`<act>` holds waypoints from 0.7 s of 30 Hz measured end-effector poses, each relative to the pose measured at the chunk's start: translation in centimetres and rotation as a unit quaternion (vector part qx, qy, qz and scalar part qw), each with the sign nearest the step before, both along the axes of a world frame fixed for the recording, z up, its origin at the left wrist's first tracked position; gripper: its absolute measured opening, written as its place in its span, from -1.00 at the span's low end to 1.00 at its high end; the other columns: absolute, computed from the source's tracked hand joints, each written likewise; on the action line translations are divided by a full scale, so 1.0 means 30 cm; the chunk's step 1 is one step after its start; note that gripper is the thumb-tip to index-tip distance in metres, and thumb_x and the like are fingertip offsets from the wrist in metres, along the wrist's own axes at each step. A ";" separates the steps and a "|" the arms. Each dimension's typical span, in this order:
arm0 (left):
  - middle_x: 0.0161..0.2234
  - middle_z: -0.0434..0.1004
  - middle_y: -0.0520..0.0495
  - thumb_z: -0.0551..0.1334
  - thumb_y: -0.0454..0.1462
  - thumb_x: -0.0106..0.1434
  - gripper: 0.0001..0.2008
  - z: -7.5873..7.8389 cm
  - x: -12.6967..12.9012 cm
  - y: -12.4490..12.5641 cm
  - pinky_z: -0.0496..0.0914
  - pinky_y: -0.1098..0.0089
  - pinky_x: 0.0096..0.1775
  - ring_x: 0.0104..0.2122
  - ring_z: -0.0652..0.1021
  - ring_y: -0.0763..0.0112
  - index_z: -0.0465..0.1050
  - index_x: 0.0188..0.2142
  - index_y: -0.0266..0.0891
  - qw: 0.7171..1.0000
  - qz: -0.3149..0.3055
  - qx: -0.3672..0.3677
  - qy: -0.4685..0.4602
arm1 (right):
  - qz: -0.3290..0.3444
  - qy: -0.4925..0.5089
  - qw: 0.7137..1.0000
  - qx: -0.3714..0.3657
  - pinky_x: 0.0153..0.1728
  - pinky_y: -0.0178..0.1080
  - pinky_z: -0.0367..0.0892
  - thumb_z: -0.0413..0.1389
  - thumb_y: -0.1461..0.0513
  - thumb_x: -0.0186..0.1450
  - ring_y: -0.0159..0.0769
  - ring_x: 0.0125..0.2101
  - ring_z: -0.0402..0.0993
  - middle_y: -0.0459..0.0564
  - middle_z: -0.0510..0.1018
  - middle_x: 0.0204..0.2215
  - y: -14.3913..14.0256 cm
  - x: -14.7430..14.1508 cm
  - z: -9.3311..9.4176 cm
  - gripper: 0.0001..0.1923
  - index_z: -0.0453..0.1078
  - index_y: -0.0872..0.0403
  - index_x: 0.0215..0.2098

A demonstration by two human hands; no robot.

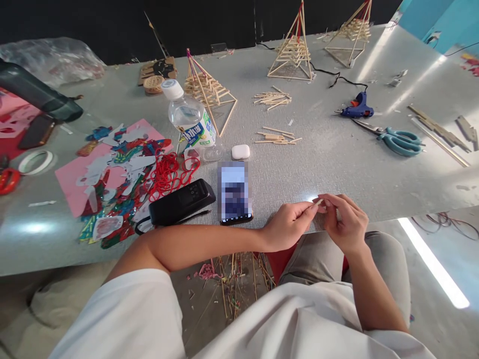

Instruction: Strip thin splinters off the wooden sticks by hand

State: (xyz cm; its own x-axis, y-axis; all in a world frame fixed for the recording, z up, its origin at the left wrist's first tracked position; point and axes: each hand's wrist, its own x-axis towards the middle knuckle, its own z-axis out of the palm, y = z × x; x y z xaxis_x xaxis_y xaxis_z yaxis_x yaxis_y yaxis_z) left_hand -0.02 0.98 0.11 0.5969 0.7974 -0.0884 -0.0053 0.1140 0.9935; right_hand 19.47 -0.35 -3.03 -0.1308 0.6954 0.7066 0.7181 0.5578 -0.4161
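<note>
At the table's front edge, my left hand [290,224] pinches a short thin wooden stick [318,202] between thumb and fingers. My right hand [346,219] meets it there, its fingers bent and closed around the stick's other end, which they partly hide. Left of my hands lies a phone [235,192] with its screen lit. Beyond them, two loose piles of similar sticks rest on the table: a nearer pile [279,136] and a farther pile [273,98].
Stick pyramids [292,55] stand at the back. A water bottle [192,119], red cord [164,174], black power bank [183,202] and paper scraps [123,159] crowd the left. Scissors [400,141] and a blue glue gun [357,105] lie right. Sticks litter the floor.
</note>
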 end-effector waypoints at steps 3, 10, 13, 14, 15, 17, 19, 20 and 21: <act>-0.56 0.16 0.16 0.09 0.05 0.56 -0.45 0.007 -0.002 -0.001 0.12 0.43 -0.46 -0.54 0.18 0.51 0.62 -0.07 -0.39 1.000 -0.005 -0.002 0.002 | -0.007 0.008 1.000 -0.002 -0.37 -0.30 0.47 0.09 0.43 0.49 -0.32 -0.43 0.61 -0.05 0.73 -0.36 -0.001 -0.004 0.005 -0.71 0.57 0.00 0.01; -0.57 0.12 0.17 0.07 0.06 0.56 -0.44 0.017 -0.006 -0.006 0.09 0.41 -0.46 -0.54 0.20 0.48 0.64 0.02 -0.37 0.999 -0.021 0.009 0.024 | 0.050 0.154 0.972 -0.170 -0.47 -0.33 0.42 0.18 0.25 0.53 -0.36 -0.51 0.59 -0.09 0.71 -0.43 -0.015 0.031 0.049 -0.86 0.62 -0.02 -0.12; -0.58 0.12 0.17 0.09 0.03 0.55 -0.47 0.021 -0.007 -0.009 0.07 0.41 -0.46 -0.54 0.19 0.48 0.64 -0.02 -0.36 1.000 -0.026 -0.004 0.017 | 0.109 0.206 0.948 -0.216 -0.50 -0.31 0.38 0.20 0.19 0.54 -0.34 -0.50 0.56 -0.04 0.71 -0.39 -0.017 0.058 0.055 -0.85 0.63 -0.02 -0.14; -0.58 0.12 0.16 0.09 0.02 0.55 -0.49 0.022 -0.008 -0.010 0.07 0.41 -0.46 -0.54 0.19 0.48 0.64 -0.03 -0.36 1.000 -0.026 -0.008 0.013 | 0.126 0.216 0.942 -0.225 -0.48 -0.30 0.39 0.20 0.18 0.54 -0.33 -0.48 0.56 -0.03 0.70 -0.38 -0.018 0.065 0.055 -0.85 0.63 -0.02 -0.14; -0.58 0.12 0.16 0.10 0.01 0.55 -0.50 0.023 -0.009 -0.010 0.06 0.41 -0.46 -0.55 0.18 0.49 0.63 -0.06 -0.36 1.000 -0.025 -0.011 0.008 | 0.140 0.223 0.937 -0.231 -0.47 -0.29 0.39 0.20 0.18 0.54 -0.32 -0.45 0.57 -0.02 0.70 -0.37 -0.018 0.071 0.054 -0.85 0.63 -0.02 -0.15; -0.59 0.10 0.17 0.10 -0.01 0.55 -0.53 0.025 -0.012 -0.009 0.04 0.40 -0.47 -0.56 0.15 0.50 0.63 -0.10 -0.35 1.000 -0.024 -0.009 0.002 | 0.156 0.230 0.930 -0.240 -0.42 -0.27 0.41 0.20 0.17 0.54 -0.29 -0.40 0.59 -0.01 0.69 -0.36 -0.017 0.081 0.054 -0.85 0.63 -0.02 -0.15; -0.60 0.05 0.19 0.11 -0.01 0.55 -0.53 0.028 -0.015 -0.007 0.00 0.40 -0.47 -0.57 0.10 0.51 0.63 -0.14 -0.34 1.000 -0.030 -0.003 0.000 | 0.169 0.236 0.923 -0.254 -0.40 -0.26 0.42 0.20 0.17 0.55 -0.28 -0.39 0.59 0.00 0.68 -0.35 -0.016 0.087 0.056 -0.84 0.62 -0.01 -0.15; -0.60 0.03 0.20 0.12 -0.01 0.54 -0.54 0.030 -0.017 -0.006 -0.02 0.39 -0.47 -0.57 0.08 0.51 0.63 -0.16 -0.33 0.999 -0.039 0.001 0.001 | 0.179 0.237 0.917 -0.267 -0.39 -0.26 0.43 0.19 0.17 0.55 -0.29 -0.39 0.59 0.01 0.68 -0.35 -0.014 0.088 0.059 -0.84 0.62 -0.01 -0.15; -0.60 0.02 0.20 0.12 -0.01 0.54 -0.54 0.032 -0.019 -0.006 -0.03 0.39 -0.47 -0.57 0.08 0.51 0.63 -0.17 -0.33 0.999 -0.054 0.006 0.002 | 0.194 0.237 0.909 -0.284 -0.40 -0.26 0.44 0.19 0.16 0.56 -0.30 -0.40 0.58 0.01 0.67 -0.35 -0.012 0.087 0.063 -0.83 0.61 -0.01 -0.15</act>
State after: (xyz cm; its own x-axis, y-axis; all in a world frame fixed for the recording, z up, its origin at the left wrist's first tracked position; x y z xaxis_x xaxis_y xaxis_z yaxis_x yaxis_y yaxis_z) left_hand -0.59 0.81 1.08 0.6792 0.7293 -0.0822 0.0109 0.1019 0.9947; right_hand 22.09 -0.71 -1.14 -0.2192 0.9315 0.2901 0.1784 0.3306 -0.9268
